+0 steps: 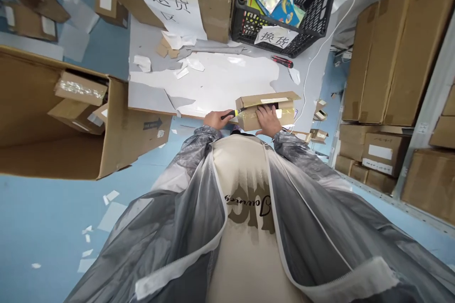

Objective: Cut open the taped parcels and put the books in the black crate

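My left hand (214, 120) is closed around the black and yellow handle of a utility knife (231, 114). The knife's front end reaches the left end of a small cardboard box (249, 119) at the table's near edge. Clear tape shines on the box's side, and its long upper flap stands partly raised, with a dark gap below. On the near side of that box lies my right hand (269, 121), gripping it with fingertips at the gap. What lies inside the box is hidden.
Paper scraps (194, 64) and a red and black knife (282, 61) lie on the table. Behind stand a black crate (245, 23) and a labelled carton (215, 14). A large open carton (138, 137) is at left; stacked boxes (377, 66) line the right. A white cable (308, 68) crosses the table.
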Motion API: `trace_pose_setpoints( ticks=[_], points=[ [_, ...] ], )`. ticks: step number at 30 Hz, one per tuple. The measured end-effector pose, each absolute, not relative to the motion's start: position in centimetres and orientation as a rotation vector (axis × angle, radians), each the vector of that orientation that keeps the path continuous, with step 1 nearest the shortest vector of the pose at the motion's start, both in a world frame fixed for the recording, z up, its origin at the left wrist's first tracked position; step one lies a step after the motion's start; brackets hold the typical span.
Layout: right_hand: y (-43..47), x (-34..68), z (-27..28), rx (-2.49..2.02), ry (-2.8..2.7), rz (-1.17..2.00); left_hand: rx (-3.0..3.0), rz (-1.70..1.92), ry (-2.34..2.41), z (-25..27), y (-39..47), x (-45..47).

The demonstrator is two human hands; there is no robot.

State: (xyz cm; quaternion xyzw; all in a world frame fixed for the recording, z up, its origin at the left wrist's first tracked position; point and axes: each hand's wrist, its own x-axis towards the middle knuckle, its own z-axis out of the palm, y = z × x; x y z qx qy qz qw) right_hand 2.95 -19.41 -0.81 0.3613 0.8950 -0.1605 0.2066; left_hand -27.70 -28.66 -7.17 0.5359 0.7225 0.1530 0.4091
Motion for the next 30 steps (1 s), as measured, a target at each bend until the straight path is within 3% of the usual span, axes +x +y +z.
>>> trace_pose_setpoints(
  ticks=[20,26,30],
  points=[
    [-26.8,2.6,2.2,1.393,2.345,-0.258,1.399,0.273,1.801,-6.0,-35.1,-27.0],
    [-28.9,6.1,2.3,1.311,2.423,-0.552,1.484,0.314,1.855,-6.6,-36.2,-26.8],
    [-26.5,7.6,2.0,1.712,2.256,-0.723,1.575,0.304,1.829,-7.0,-37.1,-26.8]
  ],
)
